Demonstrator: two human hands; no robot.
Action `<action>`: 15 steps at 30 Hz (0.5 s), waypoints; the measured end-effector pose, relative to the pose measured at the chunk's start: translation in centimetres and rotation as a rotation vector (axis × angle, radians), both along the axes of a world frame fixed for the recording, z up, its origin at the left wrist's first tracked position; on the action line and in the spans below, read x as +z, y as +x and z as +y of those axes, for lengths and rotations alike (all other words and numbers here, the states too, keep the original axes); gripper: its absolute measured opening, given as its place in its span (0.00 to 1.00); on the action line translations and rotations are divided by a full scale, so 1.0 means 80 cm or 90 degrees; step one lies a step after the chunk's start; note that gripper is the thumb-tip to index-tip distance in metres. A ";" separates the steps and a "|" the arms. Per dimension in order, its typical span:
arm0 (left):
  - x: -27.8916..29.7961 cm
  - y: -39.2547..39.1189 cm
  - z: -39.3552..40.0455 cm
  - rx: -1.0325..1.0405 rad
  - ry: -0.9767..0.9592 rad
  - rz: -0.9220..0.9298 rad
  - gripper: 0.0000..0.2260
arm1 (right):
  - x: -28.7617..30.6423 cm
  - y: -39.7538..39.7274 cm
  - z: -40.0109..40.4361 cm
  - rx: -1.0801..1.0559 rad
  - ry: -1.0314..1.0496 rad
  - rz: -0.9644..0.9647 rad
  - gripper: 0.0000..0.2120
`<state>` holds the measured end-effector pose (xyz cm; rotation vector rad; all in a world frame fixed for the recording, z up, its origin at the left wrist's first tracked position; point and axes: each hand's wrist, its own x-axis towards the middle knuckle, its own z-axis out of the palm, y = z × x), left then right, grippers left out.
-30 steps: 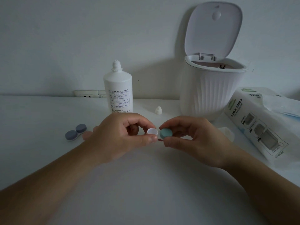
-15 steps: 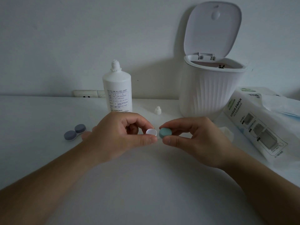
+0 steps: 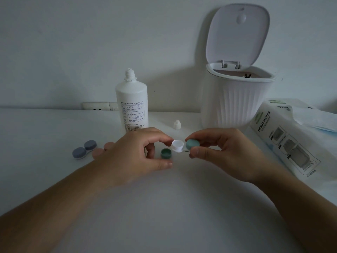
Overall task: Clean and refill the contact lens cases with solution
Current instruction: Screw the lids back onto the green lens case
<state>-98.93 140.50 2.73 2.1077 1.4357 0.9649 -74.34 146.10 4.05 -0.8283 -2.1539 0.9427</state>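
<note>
Pinching white contact lens case [image 3: 179, 147] at its green-capped well, right hand [image 3: 226, 154] holds it above white tabletop [image 3: 164, 207]. Left hand [image 3: 131, 154], fingers curled, grips loose green round cap [image 3: 166, 153] beside case's open well. Grey-blue capped second case [image 3: 84, 149] lies left; uncapped white solution bottle [image 3: 131, 103] stands behind.

The left hand [image 3: 135, 152] is blurred, so whether its fingers touch the green cap [image 3: 166, 153] beside them cannot be told. It hides the foot of the bottle [image 3: 131, 105] behind it. The right hand [image 3: 224, 152] covers part of the lens case [image 3: 179, 146] it holds, and its fingers hide the lid's far edge. Right of that hand, the tissue pack [image 3: 291, 143] runs off the frame's edge, its small print unreadable. Both forearms are cut off below.
</note>
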 end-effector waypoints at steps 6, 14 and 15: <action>-0.009 0.004 0.007 0.035 -0.002 0.116 0.17 | -0.001 0.001 0.003 -0.002 0.006 -0.007 0.10; -0.015 0.006 0.014 0.064 0.010 0.144 0.11 | 0.000 0.000 0.001 0.000 0.016 -0.019 0.09; -0.014 0.006 0.014 0.057 0.011 0.143 0.10 | 0.000 0.000 0.001 -0.002 0.018 -0.023 0.08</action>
